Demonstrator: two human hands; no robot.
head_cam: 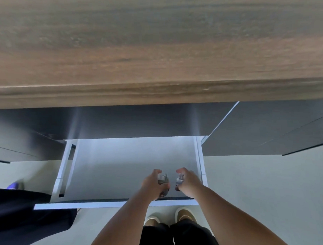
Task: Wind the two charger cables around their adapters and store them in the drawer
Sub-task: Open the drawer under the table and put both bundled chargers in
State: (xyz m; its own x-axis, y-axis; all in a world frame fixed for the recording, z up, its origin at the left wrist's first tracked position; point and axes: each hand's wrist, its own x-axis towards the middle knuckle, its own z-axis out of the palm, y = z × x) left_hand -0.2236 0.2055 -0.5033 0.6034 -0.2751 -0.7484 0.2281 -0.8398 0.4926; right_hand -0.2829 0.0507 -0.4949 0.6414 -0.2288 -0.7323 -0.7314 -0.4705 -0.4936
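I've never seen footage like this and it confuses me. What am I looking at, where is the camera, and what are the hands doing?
There is no machine here. The single picture comes from a camera worn on a person's head, looking down, so you see their own bare arms, dark trousers and shoes.

The brown band on top is a wooden countertop. Below it a white drawer is pulled open.

The left hand holds a wound charger, and the right hand holds a second charger, both low over the drawer's front right part. The picture is blurry, so I cannot tell whether they touch the bottom yet.
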